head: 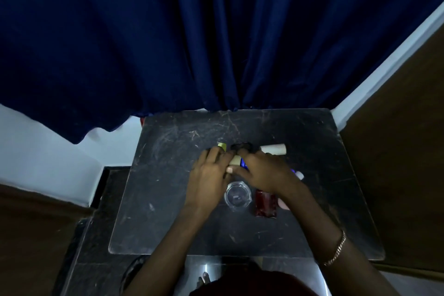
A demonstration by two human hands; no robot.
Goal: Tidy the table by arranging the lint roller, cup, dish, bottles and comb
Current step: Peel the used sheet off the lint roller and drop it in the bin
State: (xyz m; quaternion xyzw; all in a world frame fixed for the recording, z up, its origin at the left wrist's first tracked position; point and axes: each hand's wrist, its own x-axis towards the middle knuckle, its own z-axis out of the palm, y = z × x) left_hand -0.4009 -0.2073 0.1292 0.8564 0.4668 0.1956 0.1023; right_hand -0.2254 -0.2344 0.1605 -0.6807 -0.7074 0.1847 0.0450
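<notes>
On the dark table [168, 199], my left hand [210, 175] lies with fairly straight fingers over a bottle with a yellow-green cap [222, 146]. My right hand [262, 173] is curled over a blue item [243, 164] whose white end [299, 174] sticks out to the right. A cream cap [235, 160] shows between the hands. Just beyond the fingertips lie a black object [241, 146] and a white cylinder [274, 148]. Below the hands stands a clear glass cup [237, 196], with a dark red bottle [264, 202] to its right. The hands hide much of these items.
A dark blue curtain [216, 43] hangs behind the table's far edge. A white wall [48, 163] is at the left and brown panels [396, 151] stand at the right. Bare tabletop lies left of the hands and along the near edge.
</notes>
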